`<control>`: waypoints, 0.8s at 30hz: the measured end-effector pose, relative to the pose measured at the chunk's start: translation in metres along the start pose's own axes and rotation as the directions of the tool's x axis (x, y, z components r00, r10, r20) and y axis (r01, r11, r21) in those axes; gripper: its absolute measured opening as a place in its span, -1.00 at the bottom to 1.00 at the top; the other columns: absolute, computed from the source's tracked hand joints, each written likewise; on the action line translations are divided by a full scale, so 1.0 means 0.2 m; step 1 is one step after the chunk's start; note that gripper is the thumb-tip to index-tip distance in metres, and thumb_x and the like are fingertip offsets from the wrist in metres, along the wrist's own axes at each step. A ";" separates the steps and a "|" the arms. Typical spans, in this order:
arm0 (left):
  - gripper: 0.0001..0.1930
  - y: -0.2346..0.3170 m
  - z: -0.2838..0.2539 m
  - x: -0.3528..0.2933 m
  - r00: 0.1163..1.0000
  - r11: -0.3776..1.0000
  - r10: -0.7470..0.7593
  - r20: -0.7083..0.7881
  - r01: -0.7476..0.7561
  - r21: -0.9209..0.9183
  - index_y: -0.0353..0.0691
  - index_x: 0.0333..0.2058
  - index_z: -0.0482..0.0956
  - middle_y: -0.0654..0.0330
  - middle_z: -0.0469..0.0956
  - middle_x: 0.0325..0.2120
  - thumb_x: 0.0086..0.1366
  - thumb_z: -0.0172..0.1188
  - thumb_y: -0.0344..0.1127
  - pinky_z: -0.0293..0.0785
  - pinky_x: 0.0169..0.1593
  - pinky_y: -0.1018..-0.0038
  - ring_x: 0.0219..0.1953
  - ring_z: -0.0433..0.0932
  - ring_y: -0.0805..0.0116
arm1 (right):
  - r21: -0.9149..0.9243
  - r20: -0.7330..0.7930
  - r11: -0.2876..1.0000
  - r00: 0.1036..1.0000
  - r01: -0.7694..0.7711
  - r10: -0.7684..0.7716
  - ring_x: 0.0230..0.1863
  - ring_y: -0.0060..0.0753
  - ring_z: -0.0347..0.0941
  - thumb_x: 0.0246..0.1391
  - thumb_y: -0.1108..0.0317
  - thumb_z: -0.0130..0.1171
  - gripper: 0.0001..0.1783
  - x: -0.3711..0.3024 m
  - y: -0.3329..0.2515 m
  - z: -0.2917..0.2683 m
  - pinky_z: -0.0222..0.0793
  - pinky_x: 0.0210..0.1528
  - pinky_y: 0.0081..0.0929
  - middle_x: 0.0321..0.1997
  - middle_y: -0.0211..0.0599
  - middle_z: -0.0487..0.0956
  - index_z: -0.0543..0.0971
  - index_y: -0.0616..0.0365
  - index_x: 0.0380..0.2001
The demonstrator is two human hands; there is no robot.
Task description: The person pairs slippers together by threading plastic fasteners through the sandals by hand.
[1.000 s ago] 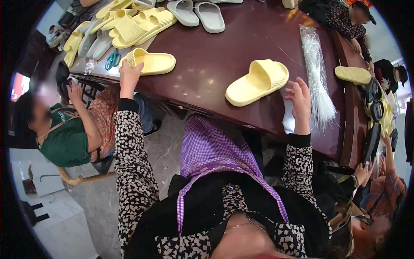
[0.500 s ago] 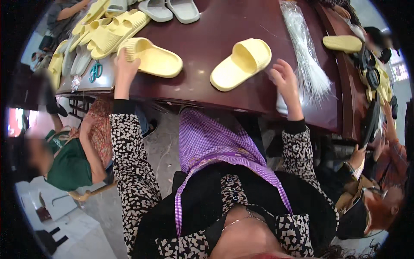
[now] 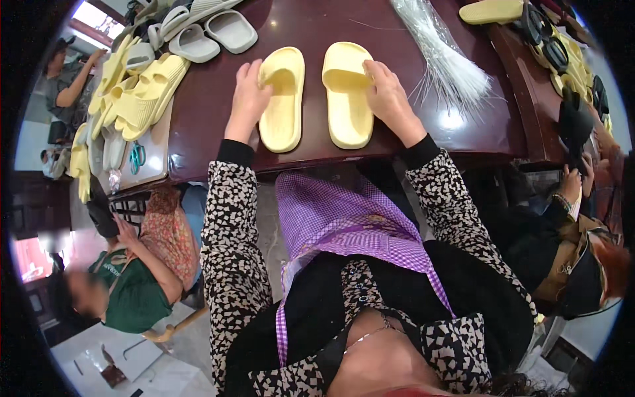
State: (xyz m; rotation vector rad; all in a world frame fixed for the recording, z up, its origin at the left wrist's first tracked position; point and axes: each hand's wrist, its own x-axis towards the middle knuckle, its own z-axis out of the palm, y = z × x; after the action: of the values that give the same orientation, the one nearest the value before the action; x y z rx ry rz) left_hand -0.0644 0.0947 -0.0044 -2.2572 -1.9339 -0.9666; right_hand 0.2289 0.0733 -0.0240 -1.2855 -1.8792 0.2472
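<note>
Two pale yellow slide slippers lie sole-down in front of me, side by side with a gap between them, strap ends pointing away. My left hand point(image 3: 250, 96) holds the outer edge of the left slipper point(image 3: 283, 122) beside its strap, fingers bent against it. On the other one, the right slipper point(image 3: 348, 122), my right hand point(image 3: 391, 99) grips the outer side, with fingertips at the strap's edge and the thumb low along the side. Parts of both outer edges are hidden by my hands.
The dark red table point(image 3: 317, 23) has a bundle of clear plastic strands point(image 3: 450, 66) at right. Grey slippers point(image 3: 231, 32) and piled yellow slippers point(image 3: 149, 96) lie at left, near teal scissors point(image 3: 137, 157). A seated person in green point(image 3: 139, 298) is at left; more people work at right.
Both slippers went from slanted to nearly parallel and now lie closer together. My right hand came from beside its slipper onto it; my left hand moved right with the other slipper.
</note>
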 end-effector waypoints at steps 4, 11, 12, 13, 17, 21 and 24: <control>-0.47 0.07 0.03 -0.03 0.998 0.996 0.053 0.031 -0.051 -0.075 -0.29 0.09 0.33 -0.13 0.29 0.09 0.09 0.15 -0.41 0.25 0.19 0.27 0.13 0.31 -0.06 | 0.043 -0.067 0.997 0.996 0.058 -0.055 -0.06 0.08 0.39 -0.10 0.66 -0.05 -0.52 0.02 -0.03 -0.02 0.33 0.00 -0.20 -0.03 -0.01 0.45 0.38 0.26 -0.02; -0.53 0.20 0.02 -0.16 0.999 0.986 0.049 0.012 -0.046 -0.162 -0.36 0.05 0.36 -0.06 0.38 0.02 0.16 0.16 -0.38 0.32 0.12 0.35 0.05 0.40 0.11 | 0.039 -0.052 0.991 0.991 0.126 -0.124 -0.06 0.02 0.42 -0.08 0.65 -0.01 -0.53 0.00 -0.03 -0.08 0.36 -0.03 -0.29 -0.03 -0.01 0.47 0.39 0.27 0.00; -0.53 0.24 -0.01 -0.18 0.999 0.985 0.049 0.014 -0.046 -0.165 -0.36 0.05 0.36 -0.06 0.38 0.02 0.16 0.16 -0.38 0.32 0.12 0.35 0.05 0.40 0.11 | 0.036 -0.051 0.992 0.991 0.124 -0.122 -0.06 0.02 0.42 -0.08 0.65 -0.01 -0.53 -0.01 -0.04 -0.10 0.36 -0.03 -0.29 -0.03 -0.01 0.47 0.39 0.27 0.00; -0.55 0.31 -0.07 -0.19 1.000 0.966 0.010 0.029 -0.003 -0.258 -0.36 0.03 0.37 -0.05 0.39 0.00 0.16 0.17 -0.37 0.35 0.08 0.39 0.01 0.42 0.15 | 0.063 -0.061 0.991 0.992 0.114 -0.110 -0.08 -0.04 0.44 -0.05 0.63 0.00 -0.54 -0.02 -0.07 -0.14 0.37 -0.04 -0.33 -0.05 -0.03 0.49 0.39 0.27 0.01; -0.60 0.57 -0.38 -0.24 0.999 0.648 -0.017 0.044 0.044 -0.761 -0.38 -0.03 0.43 0.06 0.47 -0.13 0.18 0.23 -0.33 0.42 -0.10 0.54 -0.16 0.47 0.41 | 0.408 -0.006 0.912 0.999 0.040 -0.041 -0.19 -0.35 0.51 0.06 0.52 0.07 -0.59 -0.03 -0.35 -0.38 0.43 -0.11 -0.50 -0.11 -0.12 0.56 0.42 0.28 0.04; -0.46 0.82 -0.68 -0.29 0.954 0.407 0.261 -0.149 -0.248 -0.879 -0.45 0.17 0.17 -0.15 0.47 -0.15 0.27 0.00 -0.32 0.47 -0.04 0.32 -0.16 0.52 0.15 | 0.843 -0.018 0.532 0.993 0.078 -0.117 -0.19 -0.30 0.51 0.02 0.35 0.20 -0.39 -0.08 -0.60 -0.70 0.45 -0.13 -0.40 -0.06 -0.04 0.53 0.30 0.36 0.12; -0.31 0.92 -0.94 -0.33 0.965 0.377 0.234 -0.121 -0.205 -0.903 -0.45 0.24 -0.04 -0.29 0.45 -0.22 0.30 -0.03 -0.12 0.48 -0.23 0.36 -0.37 0.50 0.19 | 0.872 -0.026 0.413 0.867 0.263 -0.498 -0.25 -0.29 0.49 0.02 0.34 0.16 -0.35 -0.03 -0.67 -0.86 0.41 -0.18 -0.37 0.01 0.00 0.49 0.25 0.39 0.15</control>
State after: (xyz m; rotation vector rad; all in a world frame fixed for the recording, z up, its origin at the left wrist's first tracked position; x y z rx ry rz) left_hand 0.0155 -0.0804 0.1854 -2.8446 -1.0326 -2.3984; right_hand 0.2621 -0.0416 0.1592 -0.0954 -1.7673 0.9929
